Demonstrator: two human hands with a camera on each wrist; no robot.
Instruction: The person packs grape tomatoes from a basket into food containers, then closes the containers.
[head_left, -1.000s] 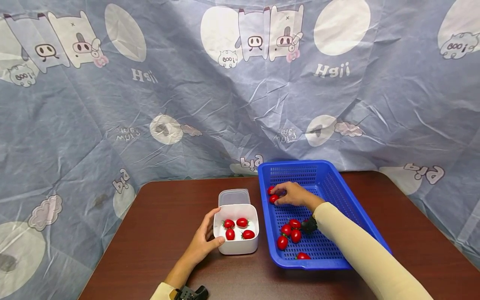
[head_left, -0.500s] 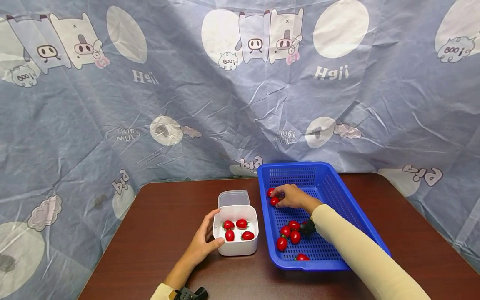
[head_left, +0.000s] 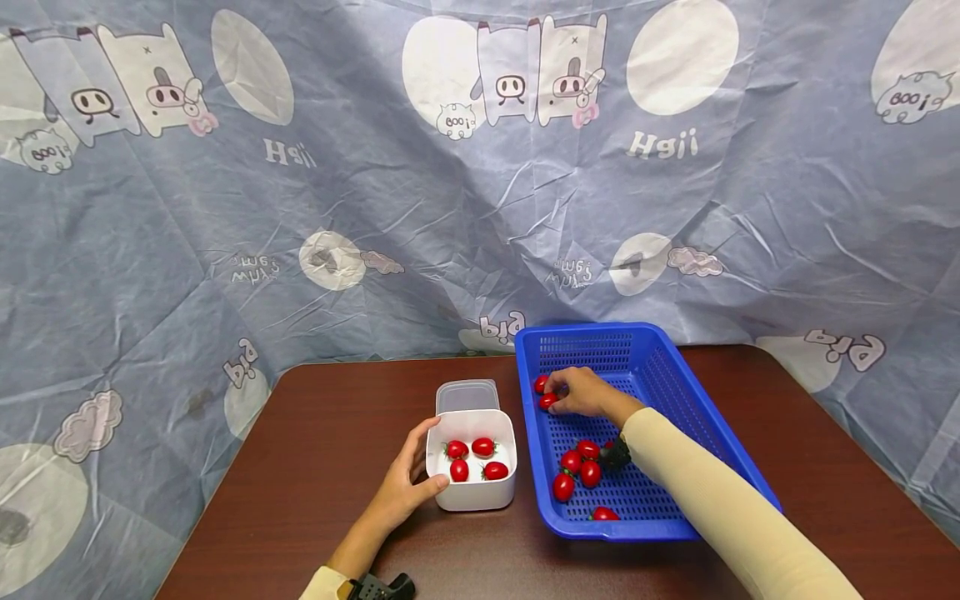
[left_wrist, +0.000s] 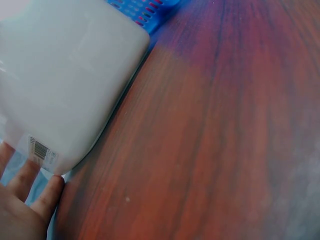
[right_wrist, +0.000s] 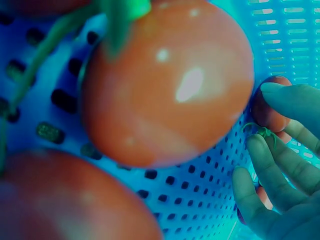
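In the head view, my left hand [head_left: 405,479] spans the left side of a white container [head_left: 475,497], thumb at the front corner and index finger at the back. Its fingertips touch the container wall [left_wrist: 75,75] in the left wrist view. Several red cherry tomatoes [head_left: 483,447] with green stems lie inside. My right hand [head_left: 588,392] reaches into a blue basket [head_left: 723,442] and pinches a cherry tomato [head_left: 549,402] near the left wall. Thumb and fingers meet around that cherry tomato [right_wrist: 270,112] in the right wrist view. Another tomato [head_left: 541,383] lies just beyond.
More cherry tomatoes [head_left: 589,474] lie in the basket's near part, close below the right wrist. A translucent lid [head_left: 467,396] rests behind the white container. Both stand on a dark brown table [head_left: 330,442], with a patterned grey-blue cloth [head_left: 450,208] hanging behind.
My right fingers have closed in slightly on the tomato near the basket's left wall. My left hand and the white container have stayed in place.
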